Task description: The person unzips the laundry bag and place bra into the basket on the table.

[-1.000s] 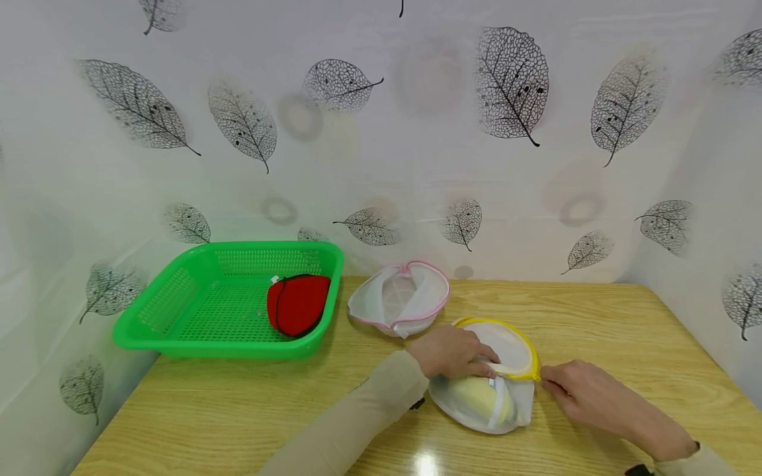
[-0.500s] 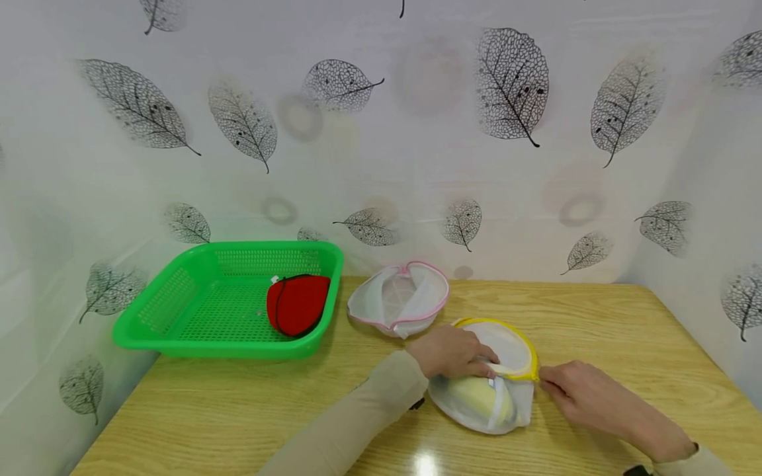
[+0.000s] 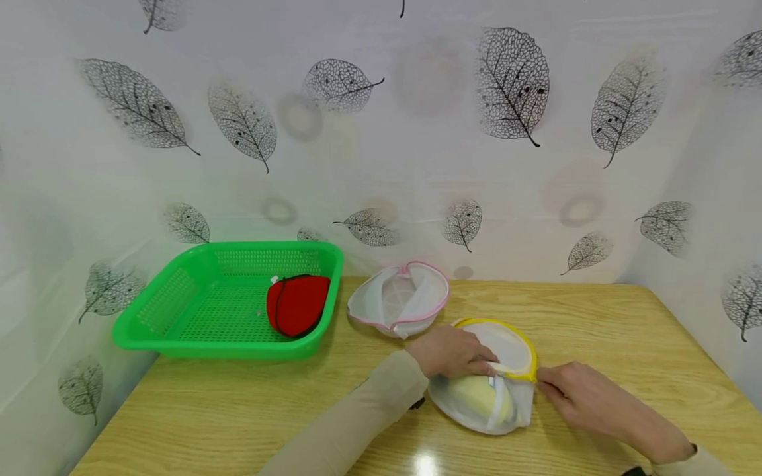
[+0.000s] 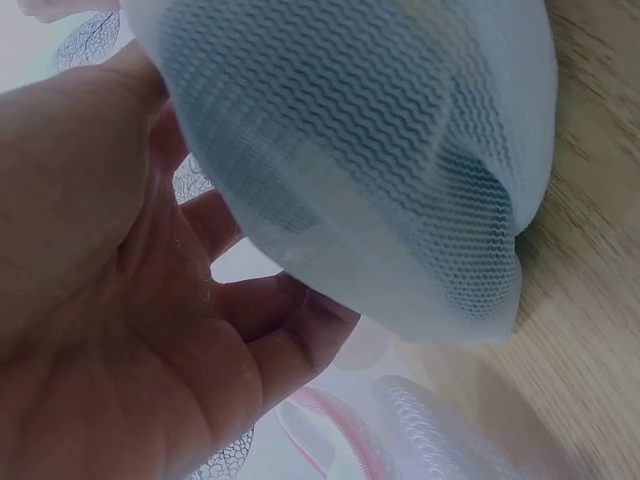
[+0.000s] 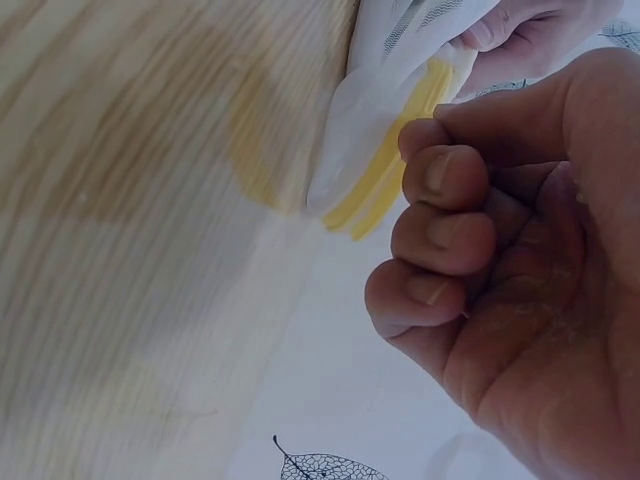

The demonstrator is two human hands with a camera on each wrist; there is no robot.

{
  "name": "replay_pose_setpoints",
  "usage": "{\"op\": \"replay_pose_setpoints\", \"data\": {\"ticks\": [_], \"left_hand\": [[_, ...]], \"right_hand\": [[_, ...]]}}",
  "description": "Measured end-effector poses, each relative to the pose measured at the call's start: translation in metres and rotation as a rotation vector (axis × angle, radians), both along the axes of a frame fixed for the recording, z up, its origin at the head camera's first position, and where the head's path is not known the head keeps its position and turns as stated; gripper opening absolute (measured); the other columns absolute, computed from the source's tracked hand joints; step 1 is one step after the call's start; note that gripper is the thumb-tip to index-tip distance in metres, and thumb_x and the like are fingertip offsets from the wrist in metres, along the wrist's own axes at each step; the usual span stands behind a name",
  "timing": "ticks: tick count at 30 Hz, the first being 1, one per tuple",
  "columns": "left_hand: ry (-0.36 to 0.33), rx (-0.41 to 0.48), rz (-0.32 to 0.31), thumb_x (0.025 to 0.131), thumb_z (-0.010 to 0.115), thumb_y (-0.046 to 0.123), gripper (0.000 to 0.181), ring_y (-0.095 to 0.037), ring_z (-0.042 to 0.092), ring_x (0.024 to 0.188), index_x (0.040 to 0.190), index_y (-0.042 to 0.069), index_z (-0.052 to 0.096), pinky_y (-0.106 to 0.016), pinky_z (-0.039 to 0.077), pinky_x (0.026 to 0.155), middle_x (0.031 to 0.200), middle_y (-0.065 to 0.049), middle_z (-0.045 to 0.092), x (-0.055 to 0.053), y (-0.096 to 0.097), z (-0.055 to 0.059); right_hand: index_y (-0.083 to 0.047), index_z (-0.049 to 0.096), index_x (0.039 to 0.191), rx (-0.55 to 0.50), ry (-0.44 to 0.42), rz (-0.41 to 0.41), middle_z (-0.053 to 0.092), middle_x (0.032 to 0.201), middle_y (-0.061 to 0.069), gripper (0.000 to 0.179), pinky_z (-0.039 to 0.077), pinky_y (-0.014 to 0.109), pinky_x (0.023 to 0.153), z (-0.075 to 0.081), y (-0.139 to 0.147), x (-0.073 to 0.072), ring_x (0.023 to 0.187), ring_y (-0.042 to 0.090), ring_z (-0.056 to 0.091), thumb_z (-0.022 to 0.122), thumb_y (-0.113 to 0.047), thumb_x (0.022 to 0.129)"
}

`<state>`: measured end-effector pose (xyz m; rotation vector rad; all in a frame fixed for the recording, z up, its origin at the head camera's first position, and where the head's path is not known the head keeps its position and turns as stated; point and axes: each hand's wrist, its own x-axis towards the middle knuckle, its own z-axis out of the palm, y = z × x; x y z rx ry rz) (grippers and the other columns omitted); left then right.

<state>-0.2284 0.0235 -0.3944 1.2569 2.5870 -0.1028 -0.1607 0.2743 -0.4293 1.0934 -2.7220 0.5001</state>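
Observation:
A white mesh laundry bag (image 3: 470,423) with a yellow zip (image 3: 534,360) lies on the table at the right of centre. Something pale yellow and padded with a white strap, like a bra (image 3: 476,395), shows through its mesh. My left hand (image 3: 449,352) grips the bag from the left, thumb on top; its fingers curl by the bag's edge in the left wrist view. At the right end of the yellow zip, my right hand (image 3: 586,400) pinches with thumb and forefinger, the other fingers curled in. The pinched tip itself is hidden by the fingers.
Behind the left hand sits a second white mesh bag (image 3: 397,297) with pink zip trim, its top gaping. A green plastic basket (image 3: 238,348) at the left holds a red cup-shaped item (image 3: 297,305) with black straps. A leaf-patterned curtain (image 3: 381,165) closes off the back.
My right hand has shifted very slightly left along with the right end of the yellow zip. The left hand and the other things have stayed in place.

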Motion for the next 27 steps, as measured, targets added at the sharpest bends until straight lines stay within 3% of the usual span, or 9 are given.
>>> {"op": "replay_pose_setpoints", "data": {"ticks": [10, 20, 27], "left_hand": [[-0.063, -0.006, 0.028, 0.106, 0.039, 0.056, 0.047, -0.003, 0.052, 0.138, 0.147, 0.039, 0.054, -0.026, 0.045, 0.112, 0.144, 0.019, 0.061, -0.0016, 0.001, 0.002], [-0.091, 0.007, 0.046, 0.106, 0.04, 0.055, 0.046, -0.003, 0.052, 0.138, 0.147, 0.04, 0.055, -0.026, 0.044, 0.112, 0.144, 0.019, 0.06, -0.0024, 0.0007, 0.0033], [-0.098, 0.016, 0.05, 0.106, 0.041, 0.055, 0.046, -0.003, 0.052, 0.138, 0.146, 0.04, 0.055, -0.025, 0.045, 0.111, 0.144, 0.019, 0.061, -0.0022, 0.0001, 0.0038]], "right_hand": [[-0.026, 0.044, 0.071, -0.003, -0.019, -0.008, 0.026, 0.063, -0.023, 0.04, 0.026, 0.012, 0.048, 0.0004, -0.0008, 0.0001, 0.055, -0.011, 0.021, 0.069, -0.003, 0.092], [-0.026, 0.043, 0.07, -0.039, 0.068, 0.008, 0.025, 0.062, -0.024, 0.044, 0.02, 0.006, 0.048, -0.003, -0.0031, -0.0006, 0.055, -0.013, 0.02, 0.073, 0.001, 0.087], [-0.026, 0.043, 0.071, -0.041, 0.024, -0.006, 0.025, 0.063, -0.025, 0.042, 0.022, 0.007, 0.048, -0.0008, -0.0032, 0.0007, 0.055, -0.013, 0.02, 0.07, 0.0, 0.09]]}}
